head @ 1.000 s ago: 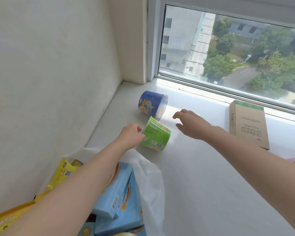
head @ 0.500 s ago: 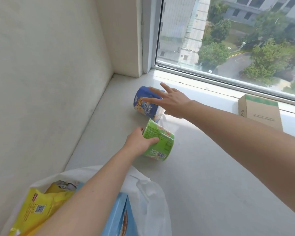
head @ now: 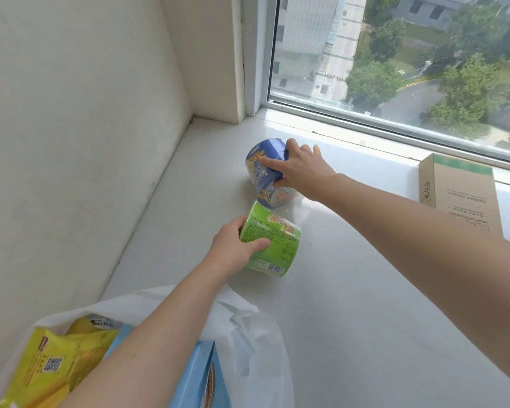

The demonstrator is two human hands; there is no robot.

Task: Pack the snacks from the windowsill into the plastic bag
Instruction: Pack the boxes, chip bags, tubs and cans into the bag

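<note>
The green snack cup [head: 273, 245] lies on its side on the white windowsill [head: 351, 304], near the corner where the side wall [head: 71, 128] meets the sill. My left hand [head: 233, 254] is wrapped around its narrow end, with the thumb pressed across the green label, so this hand is gripping the cup. The wide end with the barcode points toward me and to the right.

Just behind it, closer to the glass, the blue snack cup [head: 265, 175] also lies on its side, and the two cups are touching or almost touching; I cannot tell which. My right hand [head: 304, 169] is placed over the blue cup from the right. The fingers are spread over its top and side and the thumb is under it near the rim, so the hand closes around the cup, but I cannot tell how firm the hold is.

In the lower left, under my left forearm, the white plastic bag [head: 248, 343] stands open on the sill. Inside it I see a yellow snack packet [head: 56, 360] and a light blue box [head: 200, 378], both partly hidden by my arm.

To the right, well apart from the cups, a brown cardboard box [head: 460, 195] with a green stripe lies flat beside the window frame [head: 365, 122].
</note>
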